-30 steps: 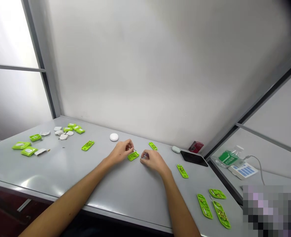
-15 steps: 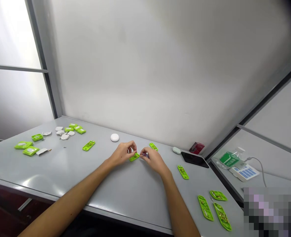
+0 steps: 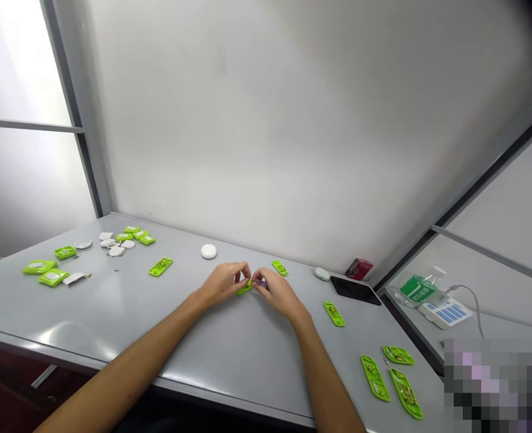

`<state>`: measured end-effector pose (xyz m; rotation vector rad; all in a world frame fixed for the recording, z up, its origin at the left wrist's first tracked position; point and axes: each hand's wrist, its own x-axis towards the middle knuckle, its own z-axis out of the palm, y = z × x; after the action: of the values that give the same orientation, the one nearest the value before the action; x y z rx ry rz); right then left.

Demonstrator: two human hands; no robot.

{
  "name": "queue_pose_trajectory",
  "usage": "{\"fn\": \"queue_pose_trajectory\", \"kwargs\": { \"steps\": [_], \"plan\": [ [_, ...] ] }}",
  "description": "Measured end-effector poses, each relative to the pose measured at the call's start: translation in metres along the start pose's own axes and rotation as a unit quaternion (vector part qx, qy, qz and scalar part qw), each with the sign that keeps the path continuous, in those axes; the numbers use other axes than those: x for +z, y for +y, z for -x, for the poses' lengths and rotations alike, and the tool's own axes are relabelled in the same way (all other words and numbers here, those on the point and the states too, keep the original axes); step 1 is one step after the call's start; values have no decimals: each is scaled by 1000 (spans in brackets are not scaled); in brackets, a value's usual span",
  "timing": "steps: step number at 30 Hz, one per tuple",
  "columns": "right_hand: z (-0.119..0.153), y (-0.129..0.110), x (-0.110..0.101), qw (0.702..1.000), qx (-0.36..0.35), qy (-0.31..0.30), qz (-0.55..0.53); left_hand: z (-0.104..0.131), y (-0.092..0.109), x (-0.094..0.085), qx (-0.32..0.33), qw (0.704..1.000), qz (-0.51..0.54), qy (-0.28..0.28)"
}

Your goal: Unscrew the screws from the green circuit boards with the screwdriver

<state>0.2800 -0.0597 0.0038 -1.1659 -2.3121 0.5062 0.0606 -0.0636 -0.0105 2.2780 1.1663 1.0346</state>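
Note:
A small green tray with tiny parts in it lies between my hands near the middle of the table. My left hand is over its left and upper side, thumb and index finger pinched at its edge; what they grip is too small to name. From the right, my right hand comes close to my left fingertips, its fingers closed round a small purple object. Another green tray lies just behind my right hand.
Green trays lie at the left and right, with several more at the front right. Green cases and white shells are at the far left. A white round object, a phone and a red box stand along the back.
My right hand has moved slightly left, closer to my left fingertips and over the right end of the green tray. The view has shifted a little.

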Motion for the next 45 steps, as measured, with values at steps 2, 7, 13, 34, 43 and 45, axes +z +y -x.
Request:
{"fn": "queue_pose_trajectory", "kwargs": {
  "steps": [2, 7, 13, 34, 43, 45],
  "plan": [
    [0, 1, 0, 1000, 0, 1, 1, 0, -2, -1, 8, 1000, -15, 0],
    [0, 0, 0, 1000, -3, 8, 4, -1, -5, -1, 37, 999, -38, -5],
    [-1, 1, 1, 1000, -4, 5, 18, -3, -10, 3, 64, 993, -94, -13],
    [-7, 5, 4, 987, 3, 58, -147, -1, -3, 3, 7, 998, -61, 17],
    [-6, 1, 4, 985, 12, 69, -159, 0, -2, 2, -18, 998, -46, 29],
    [-6, 1, 3, 984, 13, 76, -158, 0, -2, 2, -19, 998, -47, 33]
  ]
}}
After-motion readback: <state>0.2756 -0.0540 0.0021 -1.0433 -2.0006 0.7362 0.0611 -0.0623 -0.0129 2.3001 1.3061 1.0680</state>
